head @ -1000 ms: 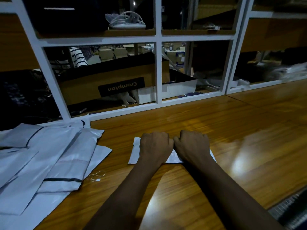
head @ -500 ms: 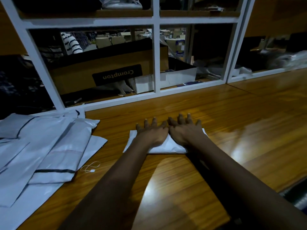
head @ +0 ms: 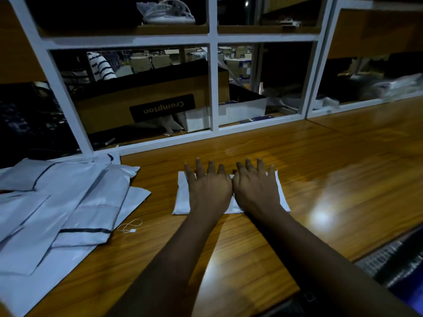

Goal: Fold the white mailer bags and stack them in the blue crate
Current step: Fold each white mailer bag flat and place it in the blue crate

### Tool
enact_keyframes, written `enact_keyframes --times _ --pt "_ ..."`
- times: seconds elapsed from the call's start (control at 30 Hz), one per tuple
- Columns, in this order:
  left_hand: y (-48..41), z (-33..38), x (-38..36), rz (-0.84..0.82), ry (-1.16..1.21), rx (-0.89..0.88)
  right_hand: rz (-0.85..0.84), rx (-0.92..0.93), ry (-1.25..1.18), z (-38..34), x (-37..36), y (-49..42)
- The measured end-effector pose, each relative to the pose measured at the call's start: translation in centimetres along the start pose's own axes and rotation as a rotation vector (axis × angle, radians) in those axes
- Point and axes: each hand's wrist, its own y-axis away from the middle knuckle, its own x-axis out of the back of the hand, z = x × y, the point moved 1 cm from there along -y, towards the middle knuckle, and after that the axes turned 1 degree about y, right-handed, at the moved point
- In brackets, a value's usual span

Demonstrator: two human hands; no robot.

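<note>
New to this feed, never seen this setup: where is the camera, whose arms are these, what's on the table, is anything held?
No machine here: a person works bare-handed, and the one camera sits on their head, looking forward and down. The left hand and right hand lie flat side by side, fingers straight, pressing a folded white mailer bag onto the wooden table. Nothing is gripped. A pile of unfolded mailer bags lies to the left, a string tag beside it. Behind stands a white shelf frame holding a cardboard box.
</note>
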Motion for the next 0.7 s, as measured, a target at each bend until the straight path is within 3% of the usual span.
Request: enact_keyframes --times 0.2,0.3,0.37,0.43,0.53,0.6,0.7 --pt "-0.3 -1.5 -0.9 -0.145 0.042 -0.107 -0.217 0.039 -0.005 0.8 0.3 -0.3" --pt "-0.5 -3.3 -1.4 -0.196 0.08 -0.126 -0.224 0.01 -0.001 0.9 0.1 -0.9" --pt "0.1 -4.3 -1.7 -0.216 0.084 -0.126 -0.138 -0.034 -0.036 0.6 0.3 -0.7" --pt "1.2 -5.1 -1.6 -0.205 0.068 -0.107 0.059 -0.112 -0.166 0.5 0.7 -0.4" --pt "2.0 -5.0 -0.5 -0.099 0.121 0.001 0.314 -0.037 -0.276 0.3 0.8 0.0" --pt "2.1 -4.5 0.1 -0.033 0.134 -0.009 0.318 0.103 -0.27 -0.7 0.9 0.2" --pt "2.1 -4.2 -0.5 -0.021 0.071 -0.186 0.203 0.314 -0.07 -2.4 -0.5 0.6"
